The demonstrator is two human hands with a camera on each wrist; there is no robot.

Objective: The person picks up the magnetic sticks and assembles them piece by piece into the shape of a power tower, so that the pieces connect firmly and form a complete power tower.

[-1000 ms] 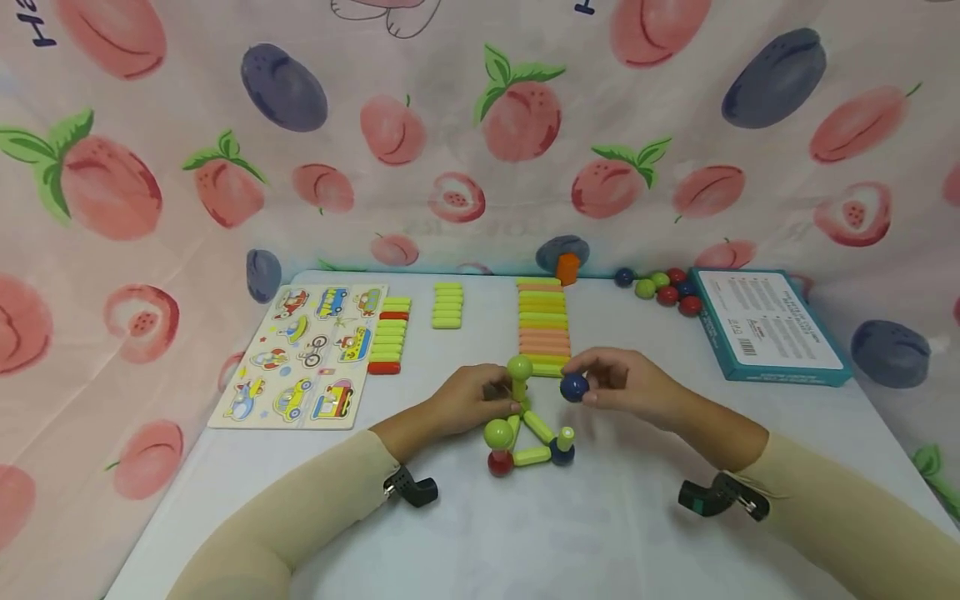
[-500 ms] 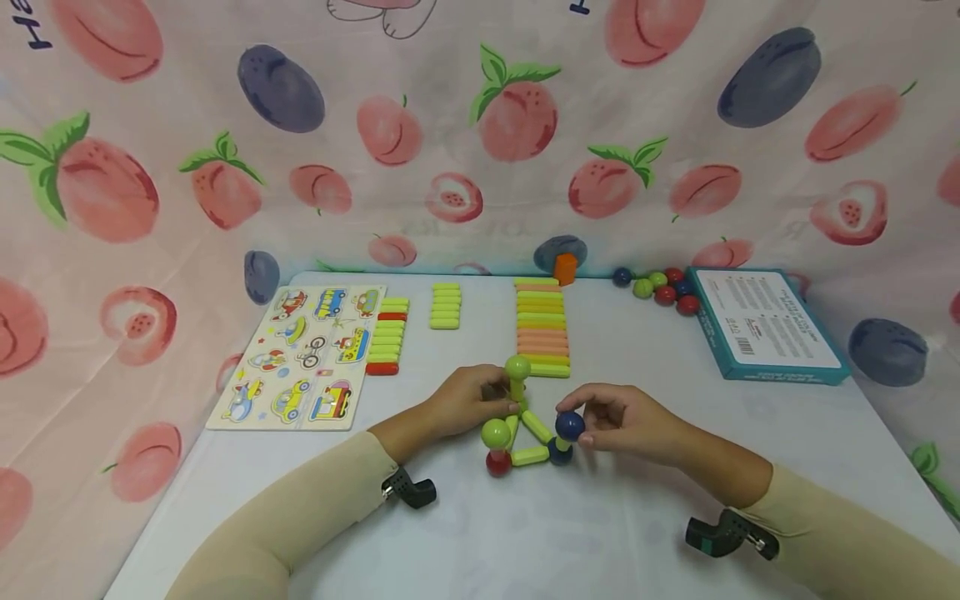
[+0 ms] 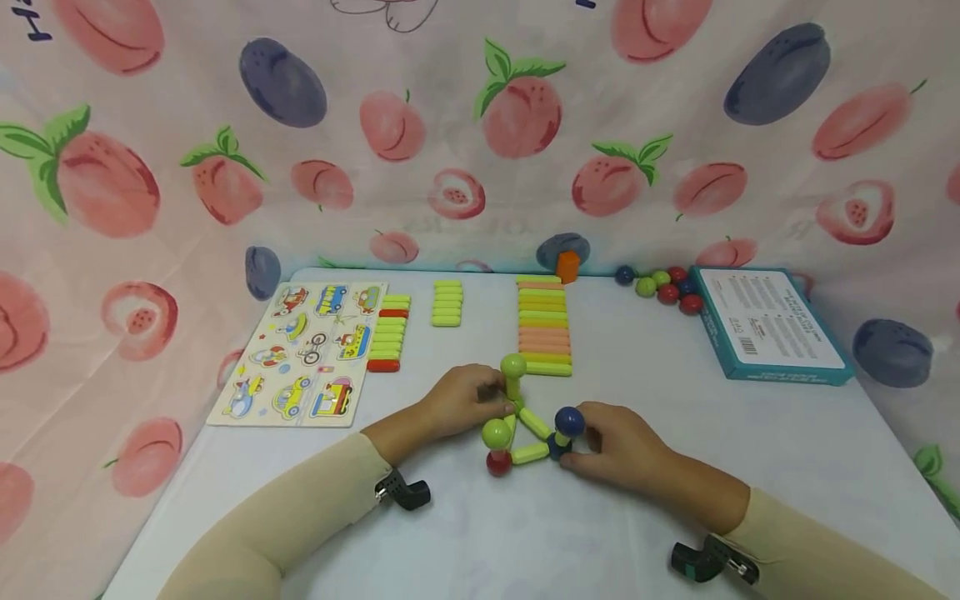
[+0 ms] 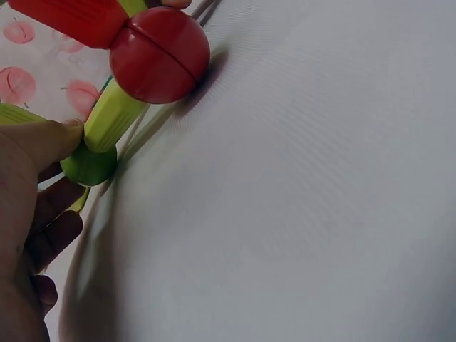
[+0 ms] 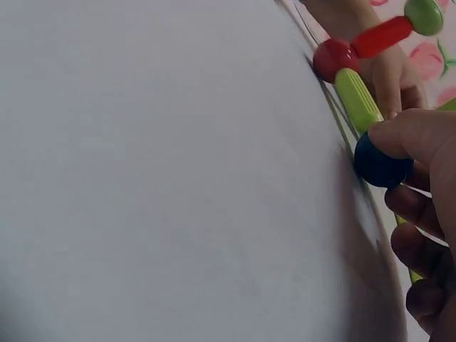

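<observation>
A three-cornered frame of glossy, apparently plastic rods and balls (image 3: 530,453) sits on the white-covered table (image 3: 637,533), between the person's hands. Its three base balls are joined by ribbed lime-green rods, and an upright topped by a second ball rises from each.

The right hand (image 3: 626,440) grasps the dark-blue base ball (image 5: 383,162), thumb on its near side and fingers curled beyond; I cannot tell whether a finger also touches the round, shiny blue top ball (image 3: 569,422) seated above on its short green upright. Holding so low probably braces the corner.

The left hand (image 3: 461,402) grips the smooth green base ball (image 4: 89,165) at the rear corner, thumb against it and the adjoining rod, likely to steady the frame from the opposite side. The red base ball (image 3: 498,463), bearing a red upright and a round lime-green top ball (image 3: 496,433), is untouched and rests on the cloth.

Beyond lie a neat column of green, yellow and orange rods (image 3: 544,327) and a cluster of red, green and blue balls (image 3: 667,292) beside a flat teal box (image 3: 787,325), perhaps sorted for easy picking, with the box keeping the balls from rolling.
</observation>
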